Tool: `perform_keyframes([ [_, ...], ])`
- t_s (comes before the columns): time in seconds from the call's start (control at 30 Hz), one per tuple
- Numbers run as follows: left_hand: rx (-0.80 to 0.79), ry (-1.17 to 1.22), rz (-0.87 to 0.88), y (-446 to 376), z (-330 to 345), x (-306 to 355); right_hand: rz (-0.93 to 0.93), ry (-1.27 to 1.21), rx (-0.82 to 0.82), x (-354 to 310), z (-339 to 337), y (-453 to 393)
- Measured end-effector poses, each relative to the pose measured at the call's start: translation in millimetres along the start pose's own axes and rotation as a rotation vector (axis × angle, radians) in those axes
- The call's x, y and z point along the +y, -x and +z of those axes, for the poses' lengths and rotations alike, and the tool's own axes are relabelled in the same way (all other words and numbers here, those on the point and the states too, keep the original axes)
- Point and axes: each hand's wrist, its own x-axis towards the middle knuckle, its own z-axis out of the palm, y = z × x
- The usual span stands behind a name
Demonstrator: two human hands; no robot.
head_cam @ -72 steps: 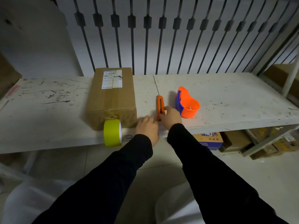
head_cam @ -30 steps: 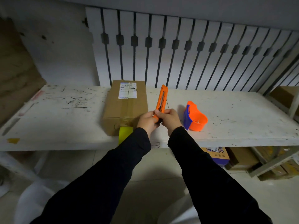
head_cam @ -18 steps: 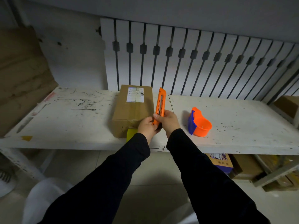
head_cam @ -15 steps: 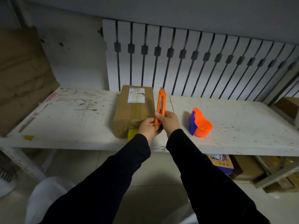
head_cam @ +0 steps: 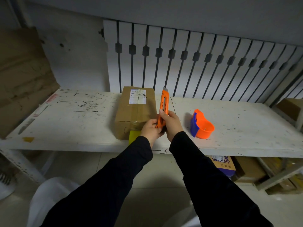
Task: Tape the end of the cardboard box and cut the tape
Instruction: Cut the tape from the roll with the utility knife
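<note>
Above the shelf's (head_cam: 68,122) front edge, head view: both hands grip an orange utility knife (head_cam: 164,105) held upright, short blade tip out at the top. Right hand (head_cam: 172,124) is wrapped around the lower handle with thumb up on the slider side; left hand (head_cam: 150,131) is curled closed on the knife's bottom end. Cardboard box (head_cam: 136,112) sits on the shelf just left of the hands, yellow tape roll (head_cam: 133,138) at its near end partly hidden by the left wrist, orange-blue tape dispenser (head_cam: 202,125) well apart to the right.
</note>
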Motion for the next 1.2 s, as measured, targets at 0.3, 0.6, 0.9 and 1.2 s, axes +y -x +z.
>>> perform_keyframes([
  [0.3, 0.182, -0.478, 0.160, 11.8, -4.3, -7.5, -0.081, 0.122, 0.063, -3.7, 5.8, 3.7],
  [0.6, 0.484, -0.666, 0.192, 7.2, -40.5, -17.2, -0.174, 0.681, -0.015, -0.6, 34.1, 4.9],
  [0.9, 0.514, -0.609, 0.053, 3.7, -57.8, -19.5, -0.208, 1.025, -0.058, 5.3, 55.7, -1.5],
  [1.2, 0.392, -0.553, -0.027, -0.1, -64.2, -22.7, -0.213, 1.086, -0.040, 16.5, 59.0, -4.3],
])
